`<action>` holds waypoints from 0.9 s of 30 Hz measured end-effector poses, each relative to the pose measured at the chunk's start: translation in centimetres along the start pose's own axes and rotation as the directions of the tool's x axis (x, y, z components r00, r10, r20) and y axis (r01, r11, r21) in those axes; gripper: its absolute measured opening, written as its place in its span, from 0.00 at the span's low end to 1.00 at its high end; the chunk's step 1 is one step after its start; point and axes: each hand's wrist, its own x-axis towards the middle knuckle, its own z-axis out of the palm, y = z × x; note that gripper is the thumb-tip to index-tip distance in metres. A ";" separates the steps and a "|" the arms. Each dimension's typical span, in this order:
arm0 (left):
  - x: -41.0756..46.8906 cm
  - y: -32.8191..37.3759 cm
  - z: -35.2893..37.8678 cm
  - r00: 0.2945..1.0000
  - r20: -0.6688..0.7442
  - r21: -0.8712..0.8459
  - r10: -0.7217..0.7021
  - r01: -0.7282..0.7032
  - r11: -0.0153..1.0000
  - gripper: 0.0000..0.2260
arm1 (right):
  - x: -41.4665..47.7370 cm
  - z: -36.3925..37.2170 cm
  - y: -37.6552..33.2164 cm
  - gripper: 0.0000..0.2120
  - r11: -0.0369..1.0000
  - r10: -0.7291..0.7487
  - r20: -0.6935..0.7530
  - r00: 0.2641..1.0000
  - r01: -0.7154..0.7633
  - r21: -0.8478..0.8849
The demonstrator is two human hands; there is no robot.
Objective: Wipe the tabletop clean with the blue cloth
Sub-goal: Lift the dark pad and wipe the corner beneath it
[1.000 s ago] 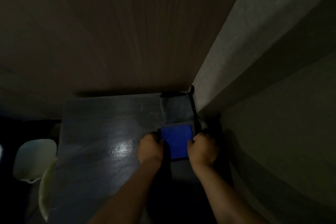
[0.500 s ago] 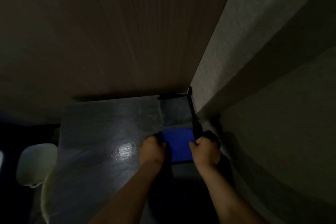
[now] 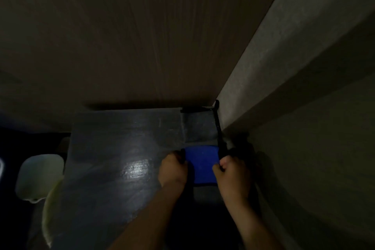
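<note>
Two bare arms reach in from the bottom, side by side. It's v. dark in here.

The left hand (image 3: 172,170) has its fingers curled tight on the left edge of the blue cloth (image 3: 203,162). The right hand (image 3: 231,172) is curled the same way on the cloth's right edge. Both look like fists w/ the cloth pulled flat between them. Can't see the fingertips well, too dark.

The cloth lies flat on the tabletop (image 3: 113,148), at the right side of it, close to the wall. It's folded to a small square-ish shape, bright blue.

The tabletop is dark and a bit streaky. A shiny spot (image 3: 136,168) of light sits just left of the left hand.

Off the table's left side, lower down, is a white chair (image 3: 38,176), not touching the hands or cloth.

Past the cloth, a thin black bar (image 3: 218,128) runs along the table's right edge up to the far corner. Its near end is by the right hand; can't tell if they touch.

Farthest back stands a wood wall (image 3: 142,36), brown w/ up-and-down grain. A gray wall (image 3: 284,57) meets it on the right and makes the corner.
</note>
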 end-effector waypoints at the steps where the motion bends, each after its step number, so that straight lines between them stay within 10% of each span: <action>1: 0.0 0.1 0.0 1.000 0.000 -0.011 -0.008 0.008 1.000 0.11 | -0.3 -0.1 -0.2 0.06 1.000 -0.010 -0.006 1.000 0.010 -0.003; 11: -0.5 2.1 -2.8 0.999 -0.047 -0.323 0.006 -0.021 0.946 0.05 | -0.7 -2.3 -2.3 0.05 0.969 0.085 -0.136 0.987 -0.050 0.240; 27: 6.1 7.6 -5.5 0.967 0.208 -0.498 -0.148 0.235 0.835 0.11 | 7.3 -1.1 -9.1 0.08 0.999 0.030 -0.187 0.982 -0.023 0.038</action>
